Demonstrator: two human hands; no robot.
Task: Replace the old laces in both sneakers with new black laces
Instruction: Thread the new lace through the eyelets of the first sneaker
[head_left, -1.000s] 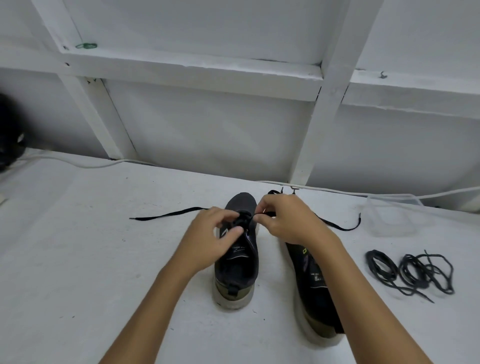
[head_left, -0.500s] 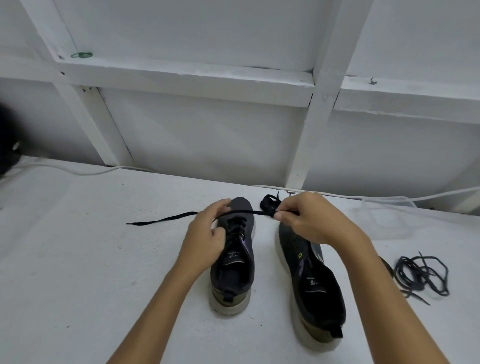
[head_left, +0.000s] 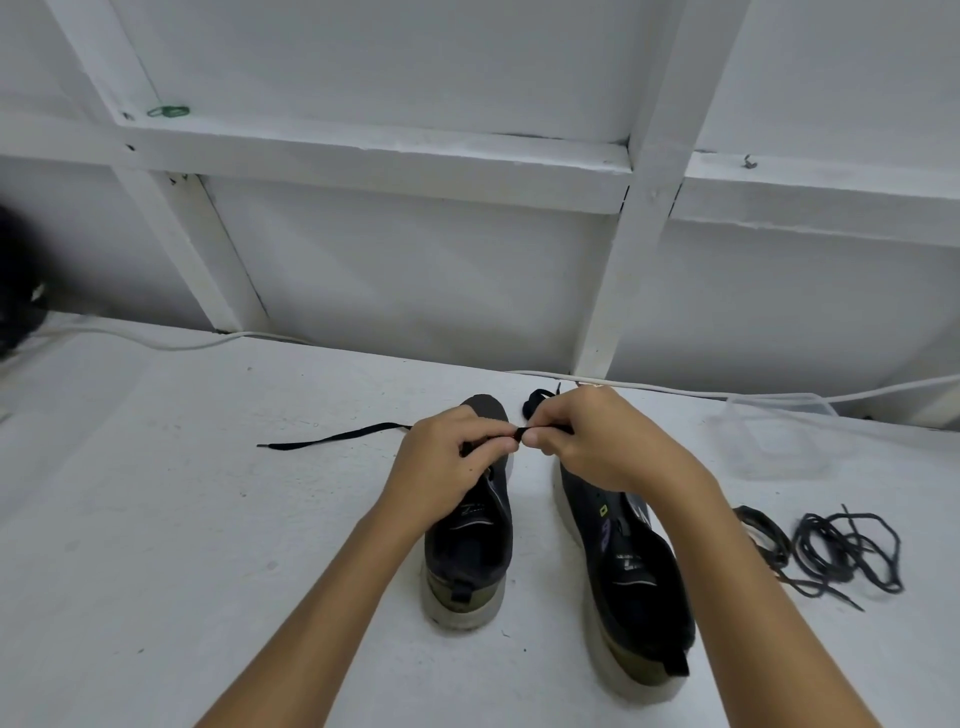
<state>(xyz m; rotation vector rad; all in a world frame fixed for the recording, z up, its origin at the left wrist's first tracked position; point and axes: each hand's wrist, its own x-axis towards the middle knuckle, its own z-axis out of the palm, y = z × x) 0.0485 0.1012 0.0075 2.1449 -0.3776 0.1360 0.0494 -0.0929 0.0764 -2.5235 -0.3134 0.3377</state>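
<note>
Two dark sneakers with pale soles stand side by side, heels toward me: the left sneaker (head_left: 470, 540) and the right sneaker (head_left: 631, 577). My left hand (head_left: 441, 467) and my right hand (head_left: 597, 441) meet above the left sneaker's toe end, and both pinch a flat black lace (head_left: 337, 436). One free end of that lace trails left across the table. A bunched part of black lace (head_left: 532, 402) lies beyond my right hand. The eyelets under my hands are hidden.
A tangle of thin dark laces (head_left: 847, 551) and a coiled black lace (head_left: 761, 530) lie to the right of the sneakers. A clear plastic container (head_left: 779, 441) stands at the back right. A white cable (head_left: 779, 395) runs along the wall.
My hands have drawn closer together over the left sneaker's toe; the stretch of lace between them has shortened to a small pinch. The sneakers stay put.
</note>
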